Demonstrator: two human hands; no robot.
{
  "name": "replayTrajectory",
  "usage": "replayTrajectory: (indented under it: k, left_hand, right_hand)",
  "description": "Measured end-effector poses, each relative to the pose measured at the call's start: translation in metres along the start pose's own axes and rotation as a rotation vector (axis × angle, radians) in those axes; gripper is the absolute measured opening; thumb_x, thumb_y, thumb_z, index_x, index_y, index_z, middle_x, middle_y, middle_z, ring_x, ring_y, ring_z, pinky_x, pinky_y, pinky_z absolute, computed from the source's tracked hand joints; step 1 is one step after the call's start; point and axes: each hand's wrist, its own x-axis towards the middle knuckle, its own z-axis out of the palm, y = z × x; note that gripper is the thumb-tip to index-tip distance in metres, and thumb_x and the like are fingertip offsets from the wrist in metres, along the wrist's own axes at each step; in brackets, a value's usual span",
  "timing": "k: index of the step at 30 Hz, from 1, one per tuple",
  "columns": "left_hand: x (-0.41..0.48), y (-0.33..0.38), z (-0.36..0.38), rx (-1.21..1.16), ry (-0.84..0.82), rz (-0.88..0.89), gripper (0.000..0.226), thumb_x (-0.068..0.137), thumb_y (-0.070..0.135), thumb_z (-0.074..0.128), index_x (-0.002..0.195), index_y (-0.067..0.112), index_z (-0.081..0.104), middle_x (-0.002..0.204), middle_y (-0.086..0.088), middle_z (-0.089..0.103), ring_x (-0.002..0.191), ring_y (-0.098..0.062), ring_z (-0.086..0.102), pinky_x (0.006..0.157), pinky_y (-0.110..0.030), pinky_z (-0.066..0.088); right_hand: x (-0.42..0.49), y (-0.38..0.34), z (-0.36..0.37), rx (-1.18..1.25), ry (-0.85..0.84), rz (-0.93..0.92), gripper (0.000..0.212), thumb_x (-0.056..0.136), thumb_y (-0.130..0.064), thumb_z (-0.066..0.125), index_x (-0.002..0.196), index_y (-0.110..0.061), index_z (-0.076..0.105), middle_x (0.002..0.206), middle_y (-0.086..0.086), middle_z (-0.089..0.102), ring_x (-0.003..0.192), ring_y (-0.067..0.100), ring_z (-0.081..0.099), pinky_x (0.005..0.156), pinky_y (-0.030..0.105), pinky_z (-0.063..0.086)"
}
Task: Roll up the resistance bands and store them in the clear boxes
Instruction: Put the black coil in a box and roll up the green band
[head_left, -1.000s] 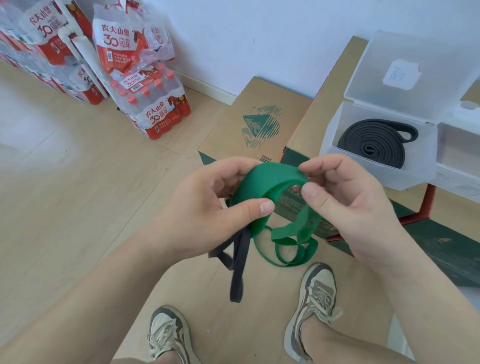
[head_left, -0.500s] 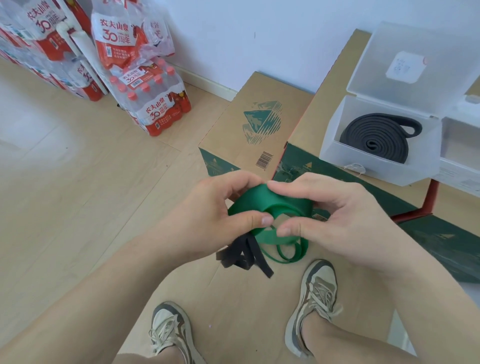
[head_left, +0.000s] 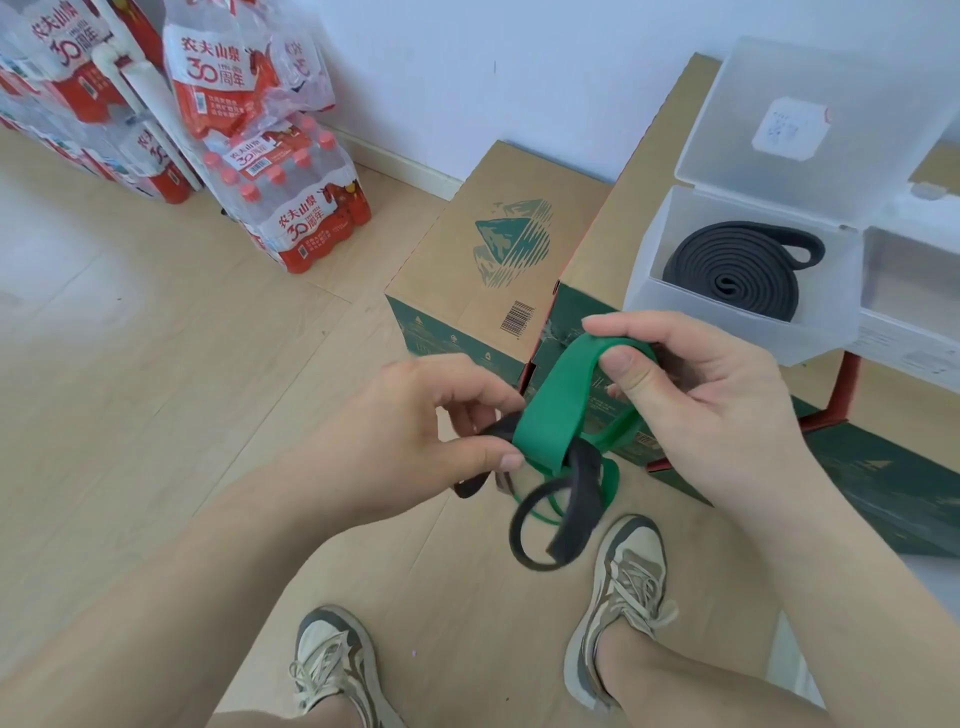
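Observation:
A green resistance band (head_left: 556, 410) stretches between my hands. My right hand (head_left: 711, 400) pinches its upper loop between thumb and forefinger. My left hand (head_left: 415, 441) pinches its lower end, together with a dark grey band (head_left: 571, 504) that dangles below in a loose loop. More green loops hang under my hands. At the right, an open clear box (head_left: 644, 296) holds a rolled black band (head_left: 732, 270); its lid (head_left: 810, 124) stands up behind. A second clear box (head_left: 909, 291) sits to its right, partly cut off.
The clear boxes rest on cardboard cartons (head_left: 498, 244) against the white wall. Packs of bottled water (head_left: 291, 208) stand on the wooden floor at upper left. My two shoes (head_left: 628, 587) are below my hands.
My hands have moved apart and the green band, bunched into a coil before, is now pulled out between them. The dark band swung right and hangs in a loop.

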Motion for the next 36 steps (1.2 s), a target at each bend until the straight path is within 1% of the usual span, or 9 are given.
replayTrajectory:
  k: [3,8,12,17,21,25,28,32,36]
  left_hand:
    - [-0.001,-0.002,-0.002,-0.028,-0.047,-0.063,0.020,0.089,0.026,0.078,0.106,0.036,0.074,0.077,0.014,0.069,0.066,-0.001,0.062,0.059,-0.013,0.046]
    - [-0.003,-0.006,-0.011,-0.080,0.020,-0.075,0.019,0.094,0.019,0.072,0.105,0.034,0.073,0.088,0.011,0.074,0.081,-0.009,0.069,0.071,-0.030,0.061]
    - [-0.005,-0.004,-0.018,-0.096,0.085,-0.089,0.017,0.095,0.012,0.070,0.101,0.028,0.071,0.086,0.010,0.073,0.078,-0.008,0.069,0.070,-0.025,0.060]
    - [-0.002,-0.004,-0.022,-0.150,0.279,-0.182,0.011,0.096,0.010,0.068,0.096,0.021,0.070,0.076,0.005,0.071,0.065,-0.006,0.065,0.067,-0.032,0.061]
    - [0.001,-0.009,-0.022,-0.077,0.450,-0.240,0.010,0.096,0.017,0.069,0.095,0.027,0.068,0.079,0.006,0.071,0.078,-0.020,0.068,0.076,-0.043,0.059]
    - [-0.003,-0.010,-0.011,0.101,0.346,-0.188,0.014,0.094,0.016,0.068,0.101,0.027,0.063,0.099,0.012,0.067,0.092,-0.011,0.062,0.079,-0.028,0.049]
    - [-0.002,-0.008,-0.001,0.108,0.299,-0.150,0.028,0.095,0.022,0.068,0.120,0.030,0.058,0.128,0.014,0.061,0.115,-0.010,0.057,0.096,-0.029,0.049]
    - [-0.001,-0.003,0.003,0.050,0.325,-0.204,0.037,0.095,0.027,0.069,0.130,0.031,0.056,0.123,0.017,0.062,0.115,-0.009,0.060,0.096,-0.038,0.057]
    - [-0.005,-0.005,0.012,0.140,0.157,-0.032,0.062,0.091,0.021,0.073,0.146,0.035,0.048,0.140,0.021,0.055,0.127,0.000,0.051,0.108,-0.019,0.043]
  right_hand:
    - [-0.002,0.004,-0.009,-0.040,-0.023,-0.011,0.021,0.091,-0.032,0.067,0.109,-0.036,0.078,0.107,-0.009,0.077,0.106,0.016,0.071,0.095,0.039,0.055]
    - [-0.008,0.012,-0.026,-0.238,-0.099,-0.055,0.022,0.092,-0.028,0.065,0.108,-0.032,0.079,0.105,-0.008,0.073,0.107,0.016,0.066,0.088,0.018,0.049]
    - [-0.010,0.016,-0.026,-0.283,-0.166,-0.061,0.023,0.094,-0.015,0.067,0.107,-0.029,0.080,0.103,-0.005,0.071,0.102,0.013,0.066,0.085,0.009,0.045]
    - [-0.006,0.014,-0.027,-0.297,-0.082,-0.102,0.021,0.094,-0.019,0.067,0.108,-0.026,0.080,0.110,-0.009,0.073,0.109,0.017,0.067,0.089,0.014,0.047]
    - [-0.004,0.012,-0.017,-0.334,-0.094,-0.131,0.025,0.094,-0.006,0.070,0.108,-0.024,0.081,0.107,-0.011,0.074,0.106,0.011,0.067,0.087,0.013,0.048]
    - [-0.003,0.006,-0.011,-0.232,-0.063,-0.052,0.026,0.095,-0.007,0.069,0.104,-0.029,0.080,0.106,-0.011,0.076,0.108,0.012,0.068,0.090,0.018,0.051]
    - [-0.001,0.001,0.001,-0.113,0.012,0.034,0.024,0.097,-0.015,0.069,0.101,-0.036,0.080,0.096,-0.021,0.077,0.094,0.004,0.070,0.087,0.028,0.054]
    - [0.000,-0.003,0.014,-0.101,0.113,0.028,0.023,0.096,-0.023,0.071,0.101,-0.045,0.078,0.094,-0.027,0.076,0.091,0.000,0.071,0.087,0.026,0.055]
    - [-0.001,-0.004,0.022,-0.127,0.103,0.006,0.025,0.096,-0.023,0.073,0.103,-0.046,0.076,0.101,-0.023,0.077,0.104,0.002,0.071,0.091,0.015,0.053]
